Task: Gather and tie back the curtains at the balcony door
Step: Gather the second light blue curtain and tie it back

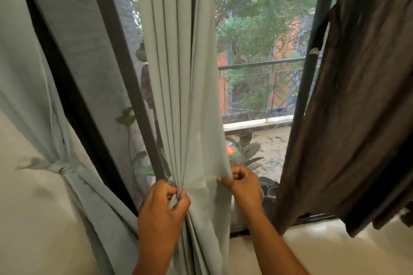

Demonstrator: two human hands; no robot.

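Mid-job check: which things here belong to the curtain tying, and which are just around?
Job:
pale green pleated curtain
left hand gripping its gathered folds
right hand pinching its edge
tied pale green curtain

Bystanders:
dark brown curtain
potted leafy plant
black metal balcony railing

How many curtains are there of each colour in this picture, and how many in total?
Pale green curtains: 2, the tied left curtain and the middle curtain, gripped by the left hand and pinched at its edge by the right hand.
Dark brown curtains: 1, the brown curtain.
Total: 3
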